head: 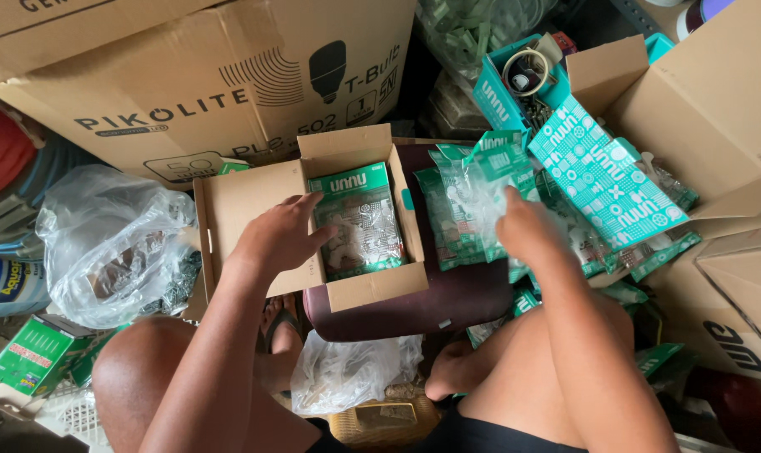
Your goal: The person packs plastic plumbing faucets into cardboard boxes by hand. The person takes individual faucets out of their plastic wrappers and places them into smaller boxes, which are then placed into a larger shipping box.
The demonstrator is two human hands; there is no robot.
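Observation:
My left hand (281,237) rests on the left edge of a small open cardboard box (372,285), its fingers touching a clear packet with a green header (359,220) that lies inside. My right hand (527,228) grips a clear plastic packet with a green header (481,180) among a pile of similar packets (447,218) to the right of the box. The box sits on a dark maroon stool (456,302) in front of my knees.
A big cardboard carton (187,67) stands behind the box. A teal patterned box (607,176) and an open brown carton (716,109) lie at right. Crumpled clear bags (103,243) (347,369) lie at left and below. A small green box (32,356) sits at lower left.

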